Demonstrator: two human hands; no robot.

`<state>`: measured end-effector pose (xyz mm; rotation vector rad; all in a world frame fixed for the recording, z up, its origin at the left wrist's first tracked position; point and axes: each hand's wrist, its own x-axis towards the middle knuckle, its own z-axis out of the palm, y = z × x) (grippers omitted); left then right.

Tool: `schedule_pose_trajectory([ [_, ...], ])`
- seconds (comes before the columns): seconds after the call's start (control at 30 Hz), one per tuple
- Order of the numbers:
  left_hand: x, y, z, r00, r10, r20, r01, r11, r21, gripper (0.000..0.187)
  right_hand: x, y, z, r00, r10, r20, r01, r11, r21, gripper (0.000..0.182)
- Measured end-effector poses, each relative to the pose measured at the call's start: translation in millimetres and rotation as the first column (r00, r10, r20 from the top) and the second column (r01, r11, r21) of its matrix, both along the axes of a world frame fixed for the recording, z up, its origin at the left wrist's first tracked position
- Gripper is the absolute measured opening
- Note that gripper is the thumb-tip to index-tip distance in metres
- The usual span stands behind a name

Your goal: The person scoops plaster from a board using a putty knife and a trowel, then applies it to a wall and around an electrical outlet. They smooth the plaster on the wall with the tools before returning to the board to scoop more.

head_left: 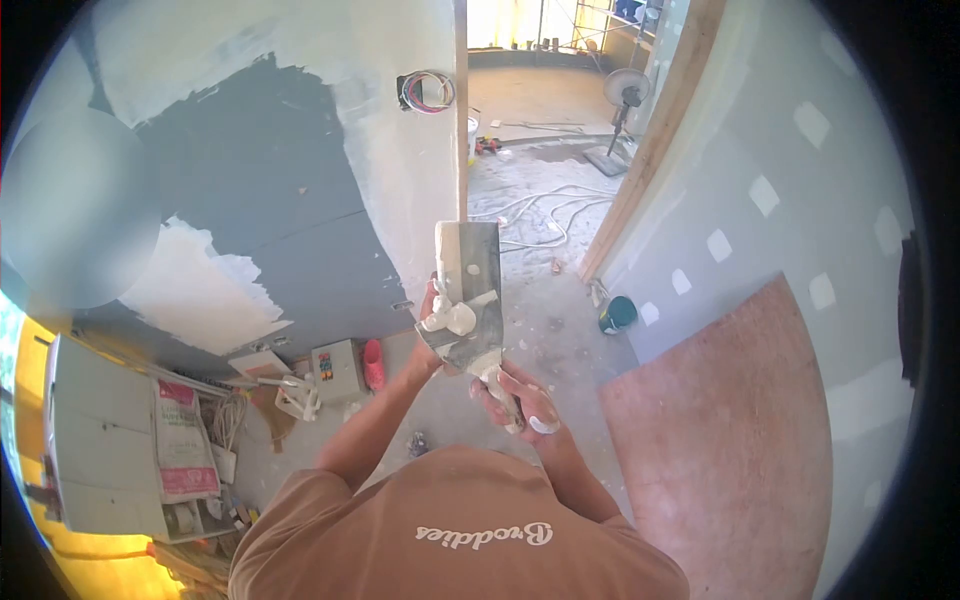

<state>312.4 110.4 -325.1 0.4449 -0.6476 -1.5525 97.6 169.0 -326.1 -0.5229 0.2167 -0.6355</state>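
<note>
A: While I've got the head view up, only one view to go through: both hands sit centre frame. Left hand is curled shut round the handle of a wide plastering trowel, blade pointing up toward the top of the frame. Right hand is clamped on the handle of a putty knife, blade laid against the trowel's lower edge.

B: Any compound on them?

A: Yes, a white putty lump sits on the trowel near the left fingers, w/ streaks up the blade. Right fingers are smeared too.

B: So what's the risk?

A: Imo the lump slides off if the trowel tips any further; it's near the edge. It'd drop onto the orange shirt at bottom centre or the floor.

B: Grip ok?

A: Slick fingers on the knife handle, so it could slip or twist while scraping. Can't tell how wet the stuff is.

B: Surroundings?

A: Part-skimmed grey wall upper left, loose wires at top centre, cables across the floor beyond. Trip hazard if the person steps back w/o looking.
</note>
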Motion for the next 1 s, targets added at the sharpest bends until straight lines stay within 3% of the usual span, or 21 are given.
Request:
schedule_pose_trajectory([
  [0.07,-5,4,11,0.999,0.037,0.006,-0.037,0.999,0.014,0.059,3,-1,0,0.998,-0.024,0.066,0.024,1.0,-0.002,0.042],
  [0.1,-7,5,15,0.857,0.264,0.443,-0.182,0.959,-0.219,0.056,3,-3,2,0.997,-0.029,0.066,0.029,1.0,-0.001,0.042],
  [0.13,-8,7,19,0.492,0.505,0.71,-0.188,0.857,-0.48,0.053,4,-4,4,0.996,-0.047,0.077,0.049,0.998,-0.026,0.042],
  [0.17,-9,10,23,0.494,0.501,0.711,-0.182,0.859,-0.479,0.053,5,-7,6,0.994,-0.064,0.088,0.069,0.996,-0.052,0.042],
  [0.23,-16,19,45,0.255,0.459,0.851,-0.159,0.888,-0.432,0.047,5,-17,8,0.99,-0.105,0.09,0.111,0.992,-0.065,0.043],
  [0.27,-14,16,21,0.35,0.414,0.84,-0.229,0.908,-0.352,0.055,2,-22,10,0.987,-0.136,0.09,0.144,0.986,-0.079,0.043],
  [0.3,-10,11,-5,0.35,0.414,0.841,-0.227,0.908,-0.352,0.055,-2,-26,14,0.986,-0.138,0.091,0.146,0.986,-0.079,0.043],
  [0.33,-4,5,-29,0.325,0.486,0.811,-0.338,0.861,-0.38,0.059,-9,-30,20,0.976,-0.197,0.094,0.207,0.973,-0.104,0.043],
  [0.4,2,3,-36,0.288,0.558,0.778,-0.447,0.797,-0.406,0.064,-23,-36,28,0.947,-0.304,0.1,0.318,0.927,-0.198,0.039],
  [0.43,9,4,-31,0.606,0.374,0.702,-0.4,0.906,-0.138,0.068,-29,-39,30,0.948,-0.302,0.101,0.317,0.927,-0.199,0.039],
  [0.47,17,6,-26,0.849,0.166,0.502,-0.253,0.961,0.11,0.071,-35,-41,33,0.899,-0.435,-0.049,0.38,0.831,-0.405,0.038],
  [0.5,23,8,-23,0.977,-0.036,0.21,-0.03,0.953,0.3,0.075,-41,-42,36,0.8,-0.577,-0.163,0.383,0.7,-0.603,0.037],
  [0.57,29,17,-31,0.981,-0.035,0.191,-0.007,0.977,0.212,0.071,-45,-46,40,0.742,-0.638,-0.206,0.33,0.615,-0.717,0.036],
  [0.6,28,22,-30,0.971,-0.035,0.235,0.002,0.99,0.141,0.068,-45,-50,40,0.611,-0.785,-0.1,0.172,0.255,-0.951,0.043],
  [0.63,26,26,-22,0.96,-0.034,0.277,0.015,0.997,0.07,0.066,-45,-53,38,0.502,-0.861,0.079,-0.07,-0.131,-0.989,0.052],
  [0.67,26,28,-12,0.964,-0.124,0.237,0.076,0.977,0.2,0.065,-46,-51,28,0.475,-0.88,0.019,-0.238,-0.148,-0.96,0.065],
  [0.7,29,27,-15,0.964,-0.129,0.233,0.082,0.977,0.199,0.065,-45,-52,19,0.47,-0.883,0.017,-0.242,-0.148,-0.959,0.065],
  [0.77,39,26,-28,0.977,-0.181,0.113,0.128,0.921,0.367,0.064,-41,-54,2,0.42,-0.902,0.101,-0.438,-0.299,-0.848,0.07],
  [0.83,46,30,-25,0.978,-0.172,0.122,0.116,0.923,0.368,0.064,-44,-60,-13,0.429,-0.893,0.136,-0.413,-0.328,-0.85,0.072],
  [0.93,57,45,-13,0.979,-0.116,0.168,0.041,0.917,0.397,0.065,-58,-61,-24,0.402,-0.907,0.123,-0.457,-0.315,-0.831,0.077],
  [1.0,54,56,6,0.983,-0.067,0.173,-0.007,0.917,0.399,0.066,-72,-59,-26,0.263,-0.964,0.021,-0.52,-0.16,-0.839,0.065],
])
